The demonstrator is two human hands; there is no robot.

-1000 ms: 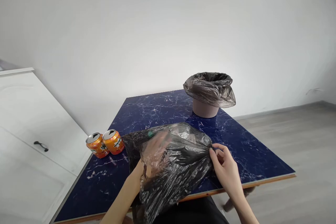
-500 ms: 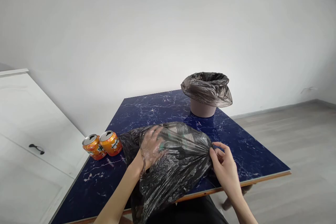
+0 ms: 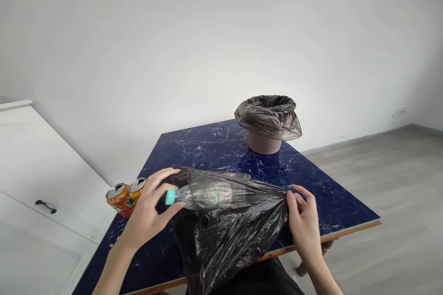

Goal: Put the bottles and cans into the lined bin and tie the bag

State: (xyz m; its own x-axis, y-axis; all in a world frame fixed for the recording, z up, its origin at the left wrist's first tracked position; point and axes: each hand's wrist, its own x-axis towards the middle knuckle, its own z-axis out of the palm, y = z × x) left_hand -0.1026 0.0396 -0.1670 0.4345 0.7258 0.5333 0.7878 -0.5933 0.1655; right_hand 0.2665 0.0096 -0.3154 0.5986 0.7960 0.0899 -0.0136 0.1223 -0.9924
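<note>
You have the black bag (image 3: 238, 226) stretched sideways in front of you, its near folds hanging over the edge of the counter (image 3: 194, 147). Your right hand (image 3: 305, 219) pinches the bag's right end between thumb and fingers, drawing the film into tight creases; that seems meant to anchor the bag and stop it sliding with its contents. Your left hand (image 3: 149, 215), at the bag's left end, curves round the neck of a clear bottle (image 3: 187, 197), its thumb and fingers set just behind the green cap (image 3: 170, 197). The neck is probably the handiest place to hold it, since the body lies inside the bag, its label showing faintly through the thin film. Two orange cans (image 3: 118, 200) stand upright left of the bag, partly behind your left hand, likely set aside there for working room. Beyond the bag stands a small bin (image 3: 265, 144); its dark liner (image 3: 268, 120) is folded out over the rim, presumably so that its mouth gapes.
</note>
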